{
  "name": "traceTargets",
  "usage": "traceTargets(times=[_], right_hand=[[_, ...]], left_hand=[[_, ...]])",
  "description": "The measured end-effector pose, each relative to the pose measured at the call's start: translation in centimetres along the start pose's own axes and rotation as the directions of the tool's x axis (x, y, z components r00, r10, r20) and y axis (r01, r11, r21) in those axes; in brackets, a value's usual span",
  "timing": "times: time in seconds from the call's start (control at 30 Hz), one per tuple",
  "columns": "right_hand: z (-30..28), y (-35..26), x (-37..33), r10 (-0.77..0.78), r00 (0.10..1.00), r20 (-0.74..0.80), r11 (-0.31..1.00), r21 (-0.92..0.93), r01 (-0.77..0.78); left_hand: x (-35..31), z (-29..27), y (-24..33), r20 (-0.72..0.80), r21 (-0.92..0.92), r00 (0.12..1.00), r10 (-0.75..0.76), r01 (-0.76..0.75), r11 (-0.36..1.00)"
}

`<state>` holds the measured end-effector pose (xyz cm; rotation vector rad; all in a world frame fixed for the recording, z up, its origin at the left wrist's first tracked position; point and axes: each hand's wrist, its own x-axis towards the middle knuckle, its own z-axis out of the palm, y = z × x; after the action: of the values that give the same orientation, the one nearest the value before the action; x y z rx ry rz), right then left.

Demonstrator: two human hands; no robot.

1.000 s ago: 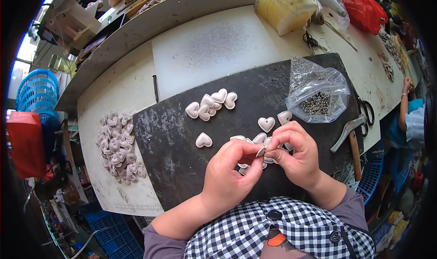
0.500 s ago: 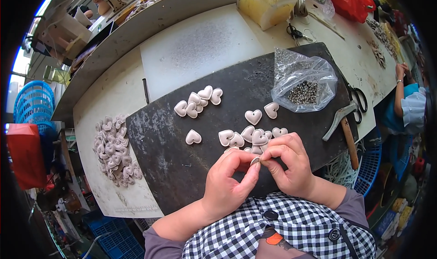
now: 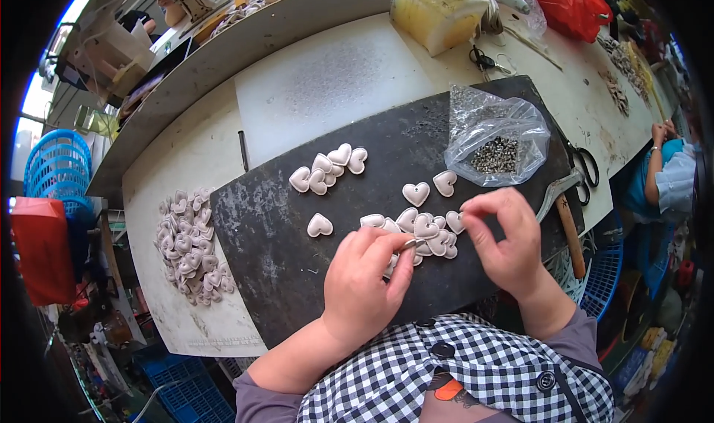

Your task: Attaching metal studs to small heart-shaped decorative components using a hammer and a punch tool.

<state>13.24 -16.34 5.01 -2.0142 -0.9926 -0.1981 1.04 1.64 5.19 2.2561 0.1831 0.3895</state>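
Note:
Between the thumb and fingers of my left hand [image 3: 366, 278] a small padded heart patch [image 3: 415, 243] is pinched, seen almost edge-on. My right hand [image 3: 507, 237] hovers to its right, thumb and forefinger apart, at the edge of another heart patch [image 3: 455, 221]; whether it touches that one I cannot tell. A cluster of pale pinkish heart patches [image 3: 425, 227] lies just beyond my hands on the black mat [image 3: 275, 282], partly hidden by my left hand. Some show a small dark hole or stud.
A clear bag [image 3: 497, 144] of small metal studs lies on the mat's far right. A hammer [image 3: 570, 233] and black scissors [image 3: 587, 166] are at the right edge. More hearts [image 3: 186, 248] are heaped at left, near a dark rod [image 3: 243, 151]. Another person [image 3: 666, 170] sits at far right.
My hands have parted: the right one has let go of the heart patch and moved right and away from me. The left has shifted slightly left and still holds it.

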Motion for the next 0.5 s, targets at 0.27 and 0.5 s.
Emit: traceTargets(times=[0.27,0.5], right_hand=[[0.6,5.3,3.4,0.043,0.999,-0.024,0.879,-0.475,-0.050],[0.9,5.9,4.1,0.071,0.997,-0.014,0.829,-0.555,-0.067]], left_hand=[[1.8,-2.7,-2.9,-0.207,0.056,0.975,-0.085,0.098,0.994],[-1.0,-5.6,-5.7,-0.199,0.201,0.973,-0.113,0.154,0.967]])
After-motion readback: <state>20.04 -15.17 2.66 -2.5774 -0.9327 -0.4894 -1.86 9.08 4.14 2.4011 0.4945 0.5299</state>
